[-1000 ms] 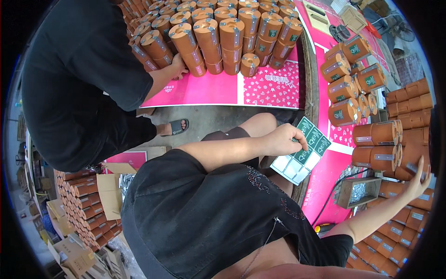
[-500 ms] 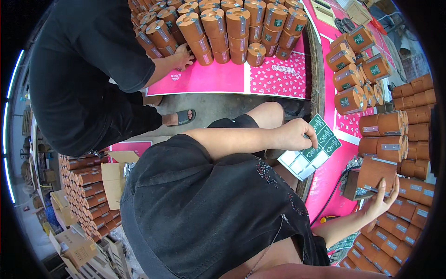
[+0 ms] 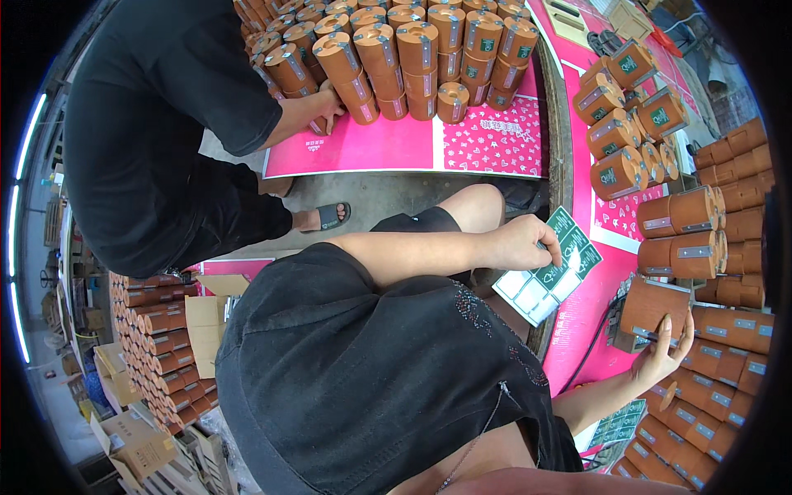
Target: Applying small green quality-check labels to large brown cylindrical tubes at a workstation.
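Observation:
My left hand [image 3: 520,243] is closed in a pinch at a sheet of green labels [image 3: 569,247]. Part of this sheet shows bare white backing where labels are gone. Whether a single label is between the fingertips I cannot make out. Farther right, my right hand [image 3: 667,346] grips a brown wooden cylinder [image 3: 648,301] with a metal strip along it, fingers lying on its near side. The cylinder is on its side above a small block-like support, which it largely hides.
Similar brown cylinders [image 3: 619,173] lie stacked on the pink-covered table [image 3: 569,346] and in rows [image 3: 709,396] at the right. More label sheets [image 3: 619,422] lie below my right forearm. Across the gap, a person in black [image 3: 157,124] handles upright cylinders [image 3: 379,49]. Cardboard boxes [image 3: 136,441] stand lower left.
My right hand and the wooden cylinder have shifted slightly left. My left hand stays at the label sheet. The other person's hand has moved a little lower among the cylinders.

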The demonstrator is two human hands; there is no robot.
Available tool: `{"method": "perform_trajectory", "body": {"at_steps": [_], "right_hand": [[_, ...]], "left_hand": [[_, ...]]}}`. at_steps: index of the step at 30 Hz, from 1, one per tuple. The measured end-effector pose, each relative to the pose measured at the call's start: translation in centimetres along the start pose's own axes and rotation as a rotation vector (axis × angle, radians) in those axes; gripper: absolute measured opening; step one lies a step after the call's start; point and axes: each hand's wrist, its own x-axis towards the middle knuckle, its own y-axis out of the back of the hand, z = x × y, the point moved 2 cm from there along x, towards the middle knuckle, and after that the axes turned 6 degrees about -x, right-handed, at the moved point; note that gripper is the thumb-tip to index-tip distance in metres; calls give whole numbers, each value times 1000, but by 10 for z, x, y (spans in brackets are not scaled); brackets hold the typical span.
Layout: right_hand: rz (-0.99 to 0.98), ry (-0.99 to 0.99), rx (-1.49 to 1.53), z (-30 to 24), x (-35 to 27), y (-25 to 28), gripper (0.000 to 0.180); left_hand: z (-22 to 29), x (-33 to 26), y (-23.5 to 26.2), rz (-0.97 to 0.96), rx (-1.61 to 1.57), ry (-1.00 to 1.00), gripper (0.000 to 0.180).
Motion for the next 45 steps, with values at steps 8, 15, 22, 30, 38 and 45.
{"method": "perform_trajectory", "body": {"at_steps": [8,15,22,30,38,45], "right_hand": [[55,-41,42,2,-2,5,40],[50,-43,56,6,-3,8,39],[58,-54,67,7,-6,10,40],[45,-63,67,5,-10,10,41],[66,-99,109,5,-12,14,38],[60,-59,82,7,-13,16,39]], "left_hand": [[1,-1,1,3,8,-12,21],[5,-4,1,-10,2,33,20],[6,-3,-1,-26,17,44,19],[6,-4,-4,-36,34,54,19],[3,-4,-6,-44,67,-12,19],[6,-5,-6,-56,60,9,19]]}}
